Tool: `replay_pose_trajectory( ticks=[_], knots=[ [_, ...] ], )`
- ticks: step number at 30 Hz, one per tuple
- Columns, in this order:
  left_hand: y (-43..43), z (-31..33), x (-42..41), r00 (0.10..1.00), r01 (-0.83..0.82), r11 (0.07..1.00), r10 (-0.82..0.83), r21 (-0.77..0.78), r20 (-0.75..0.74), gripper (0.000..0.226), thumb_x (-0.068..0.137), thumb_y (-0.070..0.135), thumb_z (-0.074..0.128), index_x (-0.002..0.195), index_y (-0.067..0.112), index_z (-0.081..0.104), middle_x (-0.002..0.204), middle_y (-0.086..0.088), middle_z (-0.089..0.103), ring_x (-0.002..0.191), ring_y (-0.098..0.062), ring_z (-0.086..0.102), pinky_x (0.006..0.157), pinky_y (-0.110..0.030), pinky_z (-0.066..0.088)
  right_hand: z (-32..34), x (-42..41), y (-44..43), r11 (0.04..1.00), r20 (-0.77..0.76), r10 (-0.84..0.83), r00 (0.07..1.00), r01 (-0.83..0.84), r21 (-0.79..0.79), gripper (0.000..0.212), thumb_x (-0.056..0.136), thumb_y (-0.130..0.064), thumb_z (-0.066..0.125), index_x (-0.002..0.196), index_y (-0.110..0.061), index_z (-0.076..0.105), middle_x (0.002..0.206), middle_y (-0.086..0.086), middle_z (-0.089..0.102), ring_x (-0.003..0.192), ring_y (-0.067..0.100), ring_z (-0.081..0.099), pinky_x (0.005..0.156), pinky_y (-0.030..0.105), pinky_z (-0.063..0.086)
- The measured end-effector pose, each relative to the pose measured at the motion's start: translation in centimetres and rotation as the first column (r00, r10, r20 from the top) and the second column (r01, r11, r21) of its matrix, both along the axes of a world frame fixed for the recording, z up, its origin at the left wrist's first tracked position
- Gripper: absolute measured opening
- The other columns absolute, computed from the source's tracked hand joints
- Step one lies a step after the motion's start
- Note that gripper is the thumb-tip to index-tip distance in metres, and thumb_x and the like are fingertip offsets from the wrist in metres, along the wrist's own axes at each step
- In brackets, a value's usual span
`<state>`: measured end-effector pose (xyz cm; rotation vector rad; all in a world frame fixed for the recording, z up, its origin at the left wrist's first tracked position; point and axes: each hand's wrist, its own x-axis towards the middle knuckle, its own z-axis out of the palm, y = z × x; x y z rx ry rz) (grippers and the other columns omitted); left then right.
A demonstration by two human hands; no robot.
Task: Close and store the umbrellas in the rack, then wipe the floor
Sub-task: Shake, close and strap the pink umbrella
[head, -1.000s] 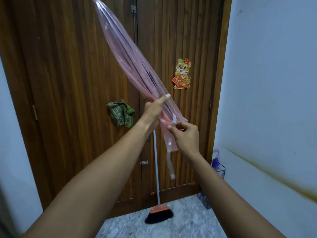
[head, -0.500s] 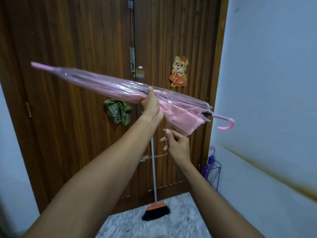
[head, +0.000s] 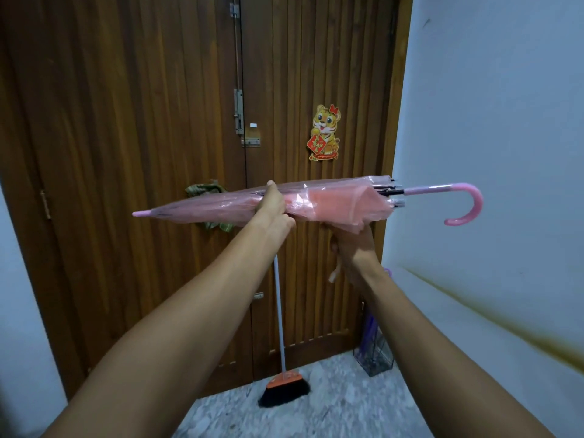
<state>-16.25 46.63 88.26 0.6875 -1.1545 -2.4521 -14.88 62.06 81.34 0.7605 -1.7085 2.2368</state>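
Note:
A closed pink see-through umbrella (head: 335, 200) lies level in the air in front of the wooden door, tip pointing left, hooked handle (head: 464, 203) to the right. My left hand (head: 275, 203) grips its folded canopy near the middle. Under the wider end, my right hand (head: 354, 245) holds the loose folds, with the white tie strap (head: 335, 273) hanging below it. Low in the right corner stands a black wire rack (head: 374, 358) with a purple umbrella (head: 369, 333) inside. A green checked cloth (head: 205, 189) hangs on the door behind the umbrella.
A broom (head: 284, 387) with an orange head and white pole leans on the door, bristles on the grey marble floor (head: 331, 412). White walls close in on both sides; the right wall (head: 489, 153) has a brown stain. A tiger sticker (head: 325, 132) is on the door.
The umbrella swung from pointing steeply up-left to lying level, and its tip has drawn in to the right. My right hand let go of the strap, then came up under the folds.

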Motion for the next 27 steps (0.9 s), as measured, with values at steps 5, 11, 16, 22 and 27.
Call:
replay_pose_trajectory(
  ticks=[5,11,16,22,27],
  knots=[
    [2.1,1.0,4.0,0.997,0.075,0.996,-0.074,-0.055,0.01,0.069,0.094,0.051,0.063,0.141,0.003,0.048,0.128,-0.017,0.064,0.118,-0.034,0.065,0.107,-0.05,0.047,2.0,-0.1,-0.6,0.997,0.055,-0.011,0.998,0.007,0.081,0.014,0.094,-0.015,0.066,0.1,-0.003,0.069,0.07,0.0,0.068,0.052,0.012,0.051,0.052,0.029,0.042],
    [2.3,-0.4,5.5,0.957,0.277,0.953,-0.263,-0.125,0.121,0.048,0.072,0.055,0.079,0.097,0.013,0.073,0.086,-0.005,0.07,0.086,-0.021,0.066,0.086,-0.045,0.056,3.4,-1.2,-0.8,0.994,-0.036,-0.092,0.995,0.094,0.049,0.023,0.096,-0.015,0.065,0.105,0.005,0.071,0.09,0.017,0.072,0.065,0.004,0.067,0.062,0.02,0.054],
    [2.0,-1.2,5.3,0.948,0.305,0.942,-0.284,-0.144,0.145,0.048,0.062,0.059,0.083,0.081,0.015,0.074,0.048,-0.001,0.059,0.063,-0.018,0.06,0.084,-0.047,0.058,3.4,-0.8,-1.6,0.98,-0.076,0.192,0.978,-0.195,-0.037,0.029,0.1,-0.011,0.058,0.125,0.003,0.058,0.11,0.019,0.069,0.1,0.027,0.07,0.086,0.036,0.059],
    [0.7,-2.3,5.3,0.912,0.397,0.895,-0.36,-0.201,0.198,0.064,0.063,0.073,0.073,0.089,0.015,0.076,0.054,0.001,0.062,0.057,-0.02,0.066,0.076,-0.051,0.059,3.7,-0.3,-2.5,0.979,-0.099,0.192,0.976,-0.197,-0.046,0.033,0.1,-0.013,0.057,0.131,-0.001,0.056,0.11,0.016,0.069,0.1,0.027,0.071,0.08,0.034,0.06],
    [-1.7,-2.5,7.6,0.851,0.518,0.687,-0.359,-0.509,0.382,0.102,0.08,0.091,0.031,0.089,-0.001,0.075,0.069,-0.01,0.074,0.053,-0.022,0.067,0.069,-0.031,0.055,4.0,-1.6,-2.3,0.997,0.079,-0.013,0.997,0.019,-0.074,0.019,0.098,-0.013,0.062,0.116,-0.009,0.064,0.105,0.018,0.072,0.096,0.032,0.072,0.076,0.042,0.06]
  ],
)
